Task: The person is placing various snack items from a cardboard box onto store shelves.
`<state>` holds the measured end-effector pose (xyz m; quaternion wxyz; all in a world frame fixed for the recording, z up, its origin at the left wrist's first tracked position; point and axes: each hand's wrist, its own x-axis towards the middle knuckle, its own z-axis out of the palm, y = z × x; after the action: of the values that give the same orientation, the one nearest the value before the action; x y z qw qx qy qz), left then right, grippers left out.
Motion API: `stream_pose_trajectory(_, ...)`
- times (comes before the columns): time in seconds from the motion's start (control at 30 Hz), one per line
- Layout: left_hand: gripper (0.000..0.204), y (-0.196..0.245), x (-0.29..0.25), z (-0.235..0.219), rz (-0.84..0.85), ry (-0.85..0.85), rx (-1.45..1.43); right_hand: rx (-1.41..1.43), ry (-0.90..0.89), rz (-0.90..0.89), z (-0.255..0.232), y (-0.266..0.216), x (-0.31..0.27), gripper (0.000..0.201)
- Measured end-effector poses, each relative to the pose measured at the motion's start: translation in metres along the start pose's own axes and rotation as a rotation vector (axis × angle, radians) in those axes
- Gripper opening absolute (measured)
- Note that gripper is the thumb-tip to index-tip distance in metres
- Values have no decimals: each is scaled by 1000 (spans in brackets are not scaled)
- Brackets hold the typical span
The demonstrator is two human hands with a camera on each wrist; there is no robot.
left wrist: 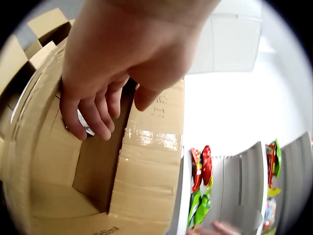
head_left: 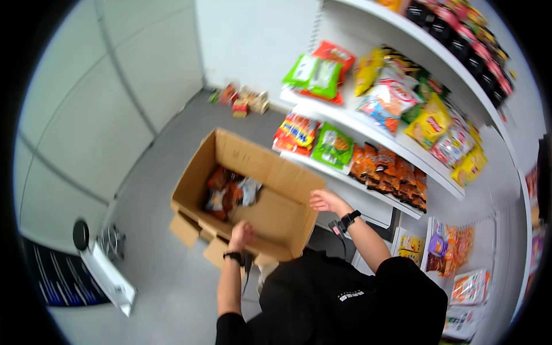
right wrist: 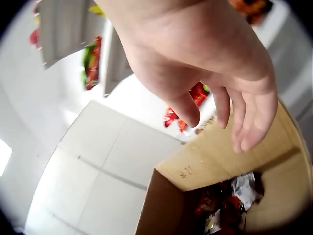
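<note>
A large open cardboard box (head_left: 261, 167) stands on the floor before the person, with several crumpled snack bags (head_left: 221, 192) in one end. The left hand (head_left: 241, 236) is over the box's near side; in the left wrist view that hand (left wrist: 112, 68) has its fingers loosely bent downward, with no item seen in them. The right hand (head_left: 326, 201) hovers by the box's right end, beside the lower shelf. In the right wrist view the right hand (right wrist: 210, 73) has relaxed, apart fingers and nothing between them, above the box (right wrist: 210, 156) and its bags (right wrist: 230, 205).
Shelves (head_left: 374, 138) at the right hold chip bags, with a row of orange-brown packets (head_left: 391, 175) on the lower one. Small packets (head_left: 241, 102) lie on the floor by the wall. A white stand (head_left: 109, 276) and a wheeled base (head_left: 113, 240) are at the left.
</note>
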<state>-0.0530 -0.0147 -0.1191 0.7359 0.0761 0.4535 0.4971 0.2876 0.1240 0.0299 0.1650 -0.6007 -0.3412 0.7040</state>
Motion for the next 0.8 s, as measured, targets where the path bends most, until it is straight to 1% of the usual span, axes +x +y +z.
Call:
stream_pose_trajectory(0.03,32,8,-9,10,27,2,43,84,-28,59,2,18,18,54)
stream_pose_trajectory(0.07,34,8,-7,9,46,-45,2,166,-46,123,1,34,36,61)
stream_pose_trajectory(0.1,28,8,-11,12,25,18,26,251,-54,188,3,49,44,69)
stream_pose_trajectory(0.13,23,5,-12,10,38,24,-13,311,-9,225,8,59,44,72)
stream_pose_trajectory(0.17,23,2,-14,8,58,22,-39,333,-5,193,9,73,44,69)
stream_pose_trajectory(0.23,28,3,-27,17,70,78,-77,395,1,93,8,89,46,62)
stream_pose_trajectory(0.27,33,8,-32,21,77,97,-89,355,-20,81,7,90,47,57)
stream_pose_trajectory(0.37,41,9,-33,16,75,32,-121,409,-15,105,3,87,46,56)
stream_pose_trajectory(0.5,45,9,-32,13,55,-12,-141,423,-33,105,0,87,48,53)
stream_pose_trajectory(0.7,51,11,-30,13,33,-43,-122,442,-17,56,-1,91,45,53)
stream_pose_trajectory(0.8,46,9,-28,14,41,-2,-127,445,-13,48,0,90,44,54)
